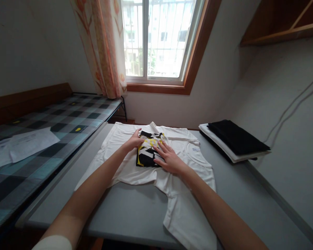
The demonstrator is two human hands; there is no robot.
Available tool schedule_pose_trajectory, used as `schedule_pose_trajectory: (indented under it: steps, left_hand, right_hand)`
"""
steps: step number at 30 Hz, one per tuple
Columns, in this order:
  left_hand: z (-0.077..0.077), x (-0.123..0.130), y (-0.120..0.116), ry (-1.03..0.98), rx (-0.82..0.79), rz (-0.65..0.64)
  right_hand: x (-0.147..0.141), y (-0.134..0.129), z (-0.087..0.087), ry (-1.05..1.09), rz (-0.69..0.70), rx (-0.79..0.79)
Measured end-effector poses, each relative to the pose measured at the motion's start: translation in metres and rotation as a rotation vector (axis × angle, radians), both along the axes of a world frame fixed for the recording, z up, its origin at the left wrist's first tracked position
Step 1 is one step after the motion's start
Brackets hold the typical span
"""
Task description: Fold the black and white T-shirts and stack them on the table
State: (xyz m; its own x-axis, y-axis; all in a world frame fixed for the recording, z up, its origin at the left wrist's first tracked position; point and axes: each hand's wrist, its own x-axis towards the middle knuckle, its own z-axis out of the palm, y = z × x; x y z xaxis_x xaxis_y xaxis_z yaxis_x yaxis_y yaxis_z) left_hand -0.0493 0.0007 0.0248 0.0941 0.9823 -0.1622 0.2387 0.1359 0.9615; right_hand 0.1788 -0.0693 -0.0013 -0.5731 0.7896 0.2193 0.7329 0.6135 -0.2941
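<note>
A white T-shirt [125, 163] lies spread sideways on the grey table [130, 208], its collar toward the right and one sleeve toward the near edge. The shirt's black, white and yellow print [147, 152] faces up. My left hand [135, 139] rests at the print's upper left edge, fingers apart and thumb on the print. Flat on the print's right side is my right hand [169, 159], its fingers spread. Neither hand grips anything.
On the table's right side sits a stack of folded black [237, 137] and white cloth. A bed with a checked cover [67, 125] stands at the left, with papers [28, 144] on it. Behind the table are a window [161, 41] and a curtain [106, 45].
</note>
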Motion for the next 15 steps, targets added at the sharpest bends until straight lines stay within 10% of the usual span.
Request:
schedule_pose_trajectory:
  steps: [8, 15]
  left_hand:
    - [-0.025, -0.004, 0.007, 0.827, 0.451, 0.143]
    - [-0.033, -0.006, 0.011, 0.825, 0.503, 0.015]
  right_hand:
    - [-0.002, -0.003, -0.003, -0.009, -0.014, 0.016]
    - [-0.004, -0.001, 0.011, 0.215, -0.378, 0.113]
